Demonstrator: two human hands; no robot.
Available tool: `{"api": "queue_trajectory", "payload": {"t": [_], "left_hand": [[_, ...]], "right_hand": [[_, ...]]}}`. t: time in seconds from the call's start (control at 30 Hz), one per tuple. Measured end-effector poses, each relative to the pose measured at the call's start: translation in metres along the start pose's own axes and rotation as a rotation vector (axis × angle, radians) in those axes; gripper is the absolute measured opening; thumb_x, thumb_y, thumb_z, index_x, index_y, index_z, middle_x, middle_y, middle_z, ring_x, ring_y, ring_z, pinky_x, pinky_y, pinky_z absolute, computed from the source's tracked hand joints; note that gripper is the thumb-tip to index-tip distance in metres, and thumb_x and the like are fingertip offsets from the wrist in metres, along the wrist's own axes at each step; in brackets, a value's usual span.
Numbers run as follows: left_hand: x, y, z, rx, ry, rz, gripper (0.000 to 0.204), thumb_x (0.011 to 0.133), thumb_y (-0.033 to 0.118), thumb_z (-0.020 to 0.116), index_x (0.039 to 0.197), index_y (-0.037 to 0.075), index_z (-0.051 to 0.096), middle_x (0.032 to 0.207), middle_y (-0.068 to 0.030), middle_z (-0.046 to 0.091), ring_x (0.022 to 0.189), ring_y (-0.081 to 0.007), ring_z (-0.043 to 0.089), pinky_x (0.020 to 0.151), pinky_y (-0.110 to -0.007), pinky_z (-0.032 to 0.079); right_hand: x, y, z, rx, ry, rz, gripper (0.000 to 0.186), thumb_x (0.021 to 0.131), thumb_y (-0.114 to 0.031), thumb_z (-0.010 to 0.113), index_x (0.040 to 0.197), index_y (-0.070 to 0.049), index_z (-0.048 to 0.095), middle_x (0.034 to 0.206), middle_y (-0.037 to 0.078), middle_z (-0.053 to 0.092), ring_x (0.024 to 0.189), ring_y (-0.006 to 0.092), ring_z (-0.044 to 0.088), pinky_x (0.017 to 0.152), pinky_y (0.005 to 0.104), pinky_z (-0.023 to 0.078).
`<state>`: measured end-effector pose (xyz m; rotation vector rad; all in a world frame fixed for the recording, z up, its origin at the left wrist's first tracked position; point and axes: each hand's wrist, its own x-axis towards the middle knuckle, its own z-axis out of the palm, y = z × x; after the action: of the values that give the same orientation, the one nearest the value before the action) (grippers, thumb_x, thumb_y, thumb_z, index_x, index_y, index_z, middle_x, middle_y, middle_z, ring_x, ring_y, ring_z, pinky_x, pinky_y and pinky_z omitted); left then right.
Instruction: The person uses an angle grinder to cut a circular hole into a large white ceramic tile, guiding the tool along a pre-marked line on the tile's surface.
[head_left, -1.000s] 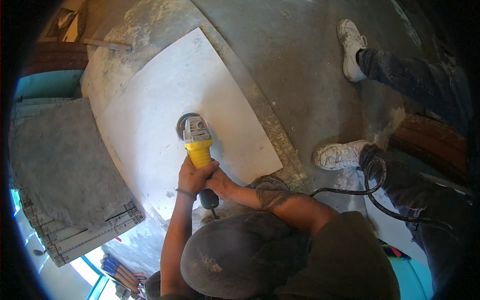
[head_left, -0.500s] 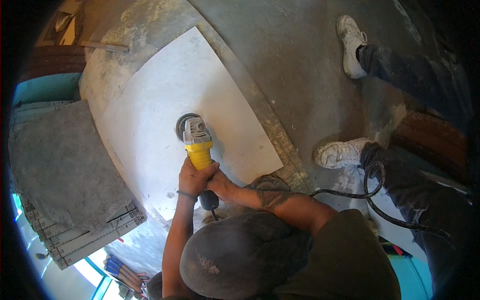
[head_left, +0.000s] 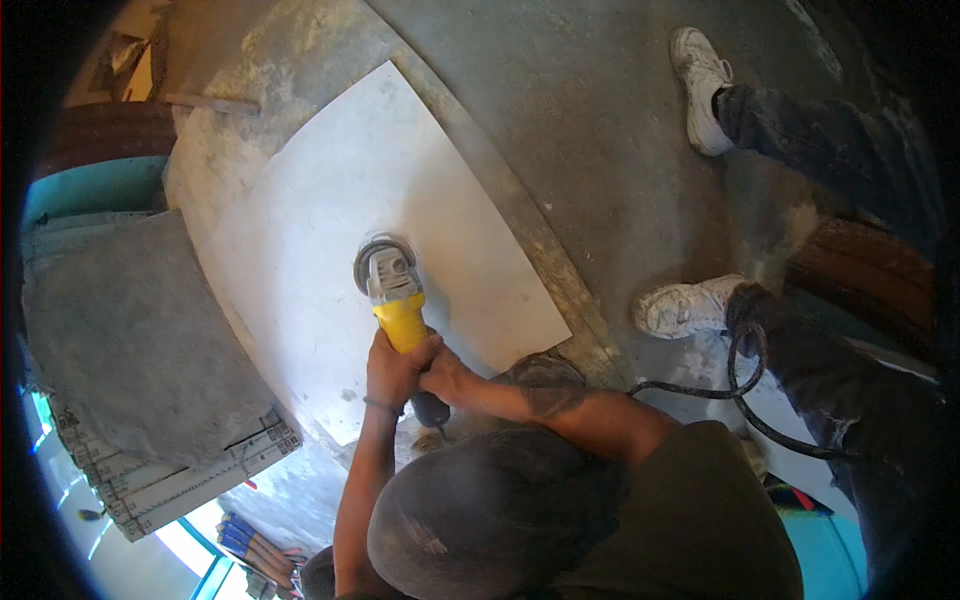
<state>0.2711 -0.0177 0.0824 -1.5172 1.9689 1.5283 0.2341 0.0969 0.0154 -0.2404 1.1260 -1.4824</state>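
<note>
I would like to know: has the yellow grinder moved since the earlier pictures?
Yes, slightly: judged against the white sheet, the yellow grinder has shifted toward the picture's lower edge.

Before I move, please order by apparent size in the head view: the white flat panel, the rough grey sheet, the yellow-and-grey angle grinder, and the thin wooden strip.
1. White flat panel
2. Rough grey sheet
3. Yellow-and-grey angle grinder
4. Thin wooden strip
By look only; real sizes may differ.

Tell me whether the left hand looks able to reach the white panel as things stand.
Likely yes: the left hand grips the grinder and would need to let go, but the white panel lies exposed close to it.
</note>
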Motion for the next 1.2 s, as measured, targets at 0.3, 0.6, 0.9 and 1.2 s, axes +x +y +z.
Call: {"api": "queue_trajectory", "payload": {"t": [0.3, 0.6, 0.9, 1.2], "left_hand": [[-0.004, -0.001, -0.002, -0.290, -0.025, 0.021, 0.042, 0.082, 0.019, 0.084, 0.111, -0.002, 0.062, 0.096, -0.0089, 0.071, 0.083, -0.0150, 0.068, 0.075, -0.031, 0.057], [0.009, 0.000, -0.006, -0.246, -0.072, -0.032, 0.041, 0.083, 0.023, 0.084, 0.111, -0.002, 0.064, 0.096, -0.0082, 0.072, 0.084, -0.0156, 0.069, 0.076, -0.031, 0.056], [0.012, 0.021, -0.007, -0.207, -0.095, -0.072, 0.043, 0.084, 0.029, 0.083, 0.109, -0.002, 0.066, 0.095, -0.0083, 0.072, 0.083, -0.0153, 0.069, 0.076, -0.030, 0.056], [0.016, 0.017, -0.009, -0.168, -0.093, -0.088, 0.042, 0.084, 0.028, 0.083, 0.109, -0.002, 0.067, 0.095, -0.0082, 0.073, 0.083, -0.0153, 0.069, 0.076, -0.031, 0.056]], "right_hand": [[0.002, -0.009, 0.001, -0.161, 0.030, -0.022, 0.080, 0.073, -0.013, 0.077, 0.141, -0.001, 0.036, 0.126, 0.018, 0.057, 0.121, 0.0310, 0.057, 0.107, 0.0417, 0.044], [0.007, -0.015, -0.006, -0.283, 0.016, 0.032, 0.076, 0.076, -0.018, 0.078, 0.137, 0.001, 0.036, 0.121, 0.018, 0.058, 0.113, 0.0298, 0.060, 0.099, 0.0393, 0.049], [0.013, -0.016, -0.005, -0.013, 0.016, 0.051, 0.072, 0.076, -0.015, 0.078, 0.131, 0.005, 0.037, 0.115, 0.017, 0.059, 0.108, 0.0253, 0.061, 0.093, 0.0369, 0.051], [0.013, -0.023, -0.001, 0.031, 0.033, 0.073, 0.075, 0.077, -0.018, 0.077, 0.134, 0.005, 0.035, 0.115, 0.018, 0.059, 0.107, 0.0257, 0.062, 0.093, 0.0368, 0.052]]}}
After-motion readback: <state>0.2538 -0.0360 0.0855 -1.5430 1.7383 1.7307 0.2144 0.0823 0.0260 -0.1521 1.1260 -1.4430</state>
